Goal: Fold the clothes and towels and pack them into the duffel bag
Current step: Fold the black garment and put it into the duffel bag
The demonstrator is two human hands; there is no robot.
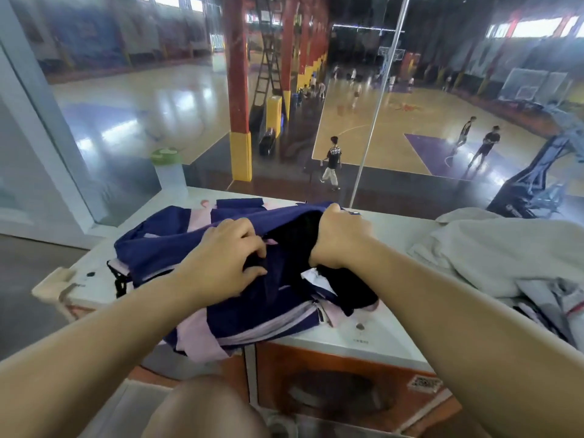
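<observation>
Head view: duffel bag (pixel 164 248) lying on white counter (pixel 363 339), mouth being held open. Left hand (pixel 221 263) gripping near rim, fingers curled into fabric. Right hand (pixel 341 235) clenching far rim, fingers closed on it. Black garment (pixel 347 289) sitting partly inside, partly spilling over front edge. Grey clothes pile (pixel 505 257) lying unfolded at right, apart from bag. Judging: packing barely underway, most folding remaining.

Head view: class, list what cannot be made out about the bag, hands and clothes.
Head view:
- Navy and pink fabric duffel bag, inside: covered by navy fabric, black garment and left hand.
- Fingers of the right hand: curled behind the bag's edge.
- Pale grey clothes pile: cut off by the right edge.
</observation>
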